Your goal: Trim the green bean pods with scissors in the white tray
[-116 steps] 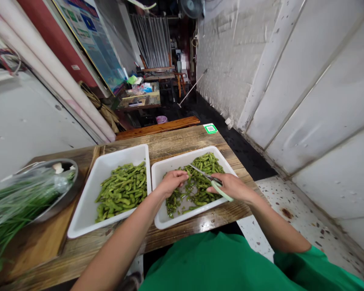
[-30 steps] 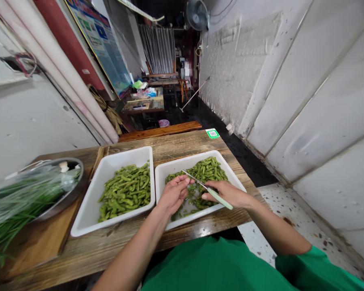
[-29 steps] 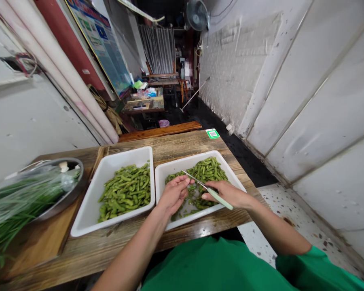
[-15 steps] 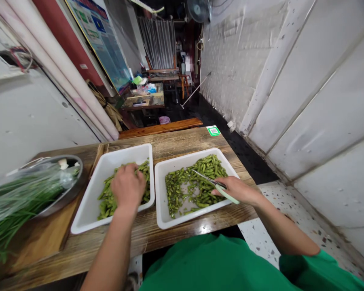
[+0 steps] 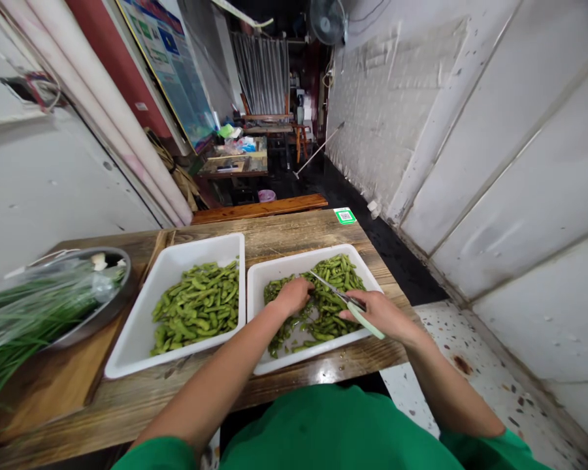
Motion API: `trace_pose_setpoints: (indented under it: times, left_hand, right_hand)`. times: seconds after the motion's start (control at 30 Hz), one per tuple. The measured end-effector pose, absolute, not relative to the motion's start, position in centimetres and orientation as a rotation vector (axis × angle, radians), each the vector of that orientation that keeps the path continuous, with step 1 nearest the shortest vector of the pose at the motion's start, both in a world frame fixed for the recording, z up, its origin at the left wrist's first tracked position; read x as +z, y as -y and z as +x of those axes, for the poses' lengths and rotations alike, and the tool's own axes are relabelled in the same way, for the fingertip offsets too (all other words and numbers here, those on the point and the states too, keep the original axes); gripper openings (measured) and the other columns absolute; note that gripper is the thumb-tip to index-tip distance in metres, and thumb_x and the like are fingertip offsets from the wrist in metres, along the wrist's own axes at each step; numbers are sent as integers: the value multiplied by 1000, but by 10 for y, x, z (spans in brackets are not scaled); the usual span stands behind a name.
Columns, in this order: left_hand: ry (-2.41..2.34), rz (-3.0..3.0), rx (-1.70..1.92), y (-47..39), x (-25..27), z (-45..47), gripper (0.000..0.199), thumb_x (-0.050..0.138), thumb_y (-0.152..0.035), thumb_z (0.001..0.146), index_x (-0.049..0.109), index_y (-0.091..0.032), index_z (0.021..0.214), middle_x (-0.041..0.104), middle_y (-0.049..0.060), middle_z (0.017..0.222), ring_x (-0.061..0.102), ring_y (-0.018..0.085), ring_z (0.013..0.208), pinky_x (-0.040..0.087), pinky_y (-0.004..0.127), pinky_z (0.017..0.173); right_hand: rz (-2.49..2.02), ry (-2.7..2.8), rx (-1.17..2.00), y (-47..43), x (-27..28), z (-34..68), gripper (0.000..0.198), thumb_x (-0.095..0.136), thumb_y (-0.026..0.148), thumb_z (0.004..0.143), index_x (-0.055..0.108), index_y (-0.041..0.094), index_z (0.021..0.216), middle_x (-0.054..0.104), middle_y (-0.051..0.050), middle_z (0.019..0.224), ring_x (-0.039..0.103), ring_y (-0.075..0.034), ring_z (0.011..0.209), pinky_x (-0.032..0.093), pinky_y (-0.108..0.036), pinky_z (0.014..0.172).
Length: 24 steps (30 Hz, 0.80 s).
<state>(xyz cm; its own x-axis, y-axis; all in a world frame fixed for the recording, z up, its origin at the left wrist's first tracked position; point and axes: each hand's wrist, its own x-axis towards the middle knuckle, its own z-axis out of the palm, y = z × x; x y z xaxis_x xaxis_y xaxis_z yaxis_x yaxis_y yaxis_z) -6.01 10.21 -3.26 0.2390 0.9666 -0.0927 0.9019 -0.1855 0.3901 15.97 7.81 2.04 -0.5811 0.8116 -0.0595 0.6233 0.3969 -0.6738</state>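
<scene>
Light-green-handled scissors (image 5: 357, 314) are gripped in my right hand (image 5: 379, 314) over the right-hand white tray (image 5: 269, 266), blades pointing up and left. Below them lie green soybean pods (image 5: 337, 271), with small trimmed bits and some water on the tray's bottom. My left hand (image 5: 294, 295) reaches into the same tray, close to the blade tips. Its fingers are drawn together among the pods; what they hold, if anything, is hidden. In the left-hand white tray (image 5: 142, 313) lies a heap of green soybean pods (image 5: 200, 300).
At the left, a metal bowl (image 5: 120, 294) with bagged green stalks (image 5: 34, 320) stands on a wooden board (image 5: 73, 385). A QR-code card (image 5: 344, 216) lies at the wooden table's (image 5: 284, 232) far corner. A bench (image 5: 259, 209) stands beyond it, a white wall (image 5: 519, 163) at the right.
My left hand has left the pods in the left tray and moved right into the right tray. My right hand keeps the scissors in about the same place.
</scene>
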Motion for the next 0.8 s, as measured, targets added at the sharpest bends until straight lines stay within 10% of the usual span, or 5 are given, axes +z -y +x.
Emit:
trace_pose_setpoints:
  times: [0.8]
  left_hand:
    - [-1285,947,1141,-45,-2,-63,26,67,-33,58,63,-11,69,58,3,58,48,9,51,36,21,49]
  right_hand:
    - [-1099,2535,855,-71,28,143,47,51,53,68,55,19,99,62,-5,82,55,-17,69,37,-24,63]
